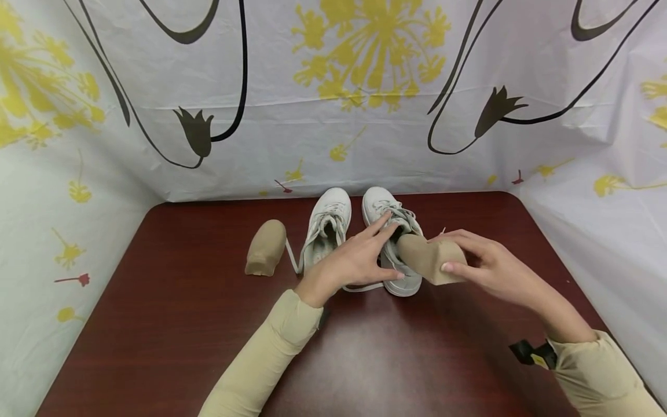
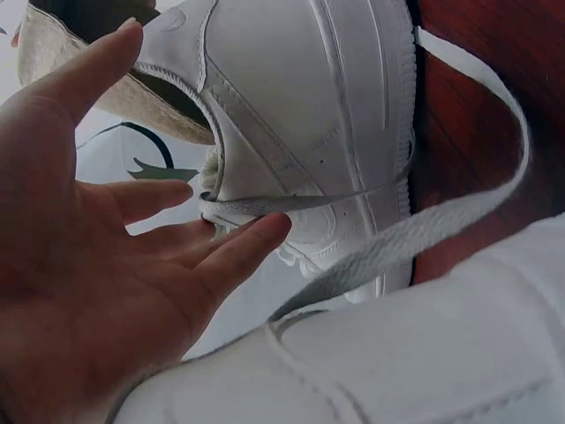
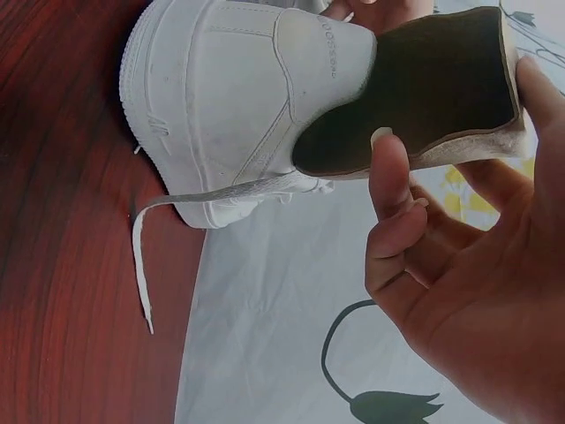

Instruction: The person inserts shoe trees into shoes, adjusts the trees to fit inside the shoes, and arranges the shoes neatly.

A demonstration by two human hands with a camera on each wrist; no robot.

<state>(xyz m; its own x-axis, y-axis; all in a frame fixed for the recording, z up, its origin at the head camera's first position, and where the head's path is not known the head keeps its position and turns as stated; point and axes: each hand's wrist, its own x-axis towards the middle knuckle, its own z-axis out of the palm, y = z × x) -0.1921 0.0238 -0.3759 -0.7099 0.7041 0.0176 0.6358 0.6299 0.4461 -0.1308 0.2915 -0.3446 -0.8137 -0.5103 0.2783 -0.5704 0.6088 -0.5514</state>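
Note:
My right hand point(image 1: 495, 269) pinches a tan molded-pulp shoe insert point(image 1: 435, 258) between thumb and fingers at its broad end. The narrower end dips into the opening of the right white sneaker point(image 1: 379, 202). In the right wrist view the insert's hollow dark underside point(image 3: 433, 93) faces the camera, beside the sneaker's heel. My left hand point(image 1: 356, 260) reaches over that sneaker's opening from the left, thumb and fingers spread, with fingertips close by the loose lace point(image 2: 291, 203). The left white sneaker point(image 1: 333, 205) stands alongside, partly covered by my left hand and wrist.
A second tan shoe insert point(image 1: 267, 246) lies left of the sneakers on the dark red-brown table point(image 1: 182, 336). Untied laces point(image 1: 292, 255) trail from the sneakers onto the tabletop. A white patterned cloth point(image 1: 333, 139) hangs behind and along both sides.

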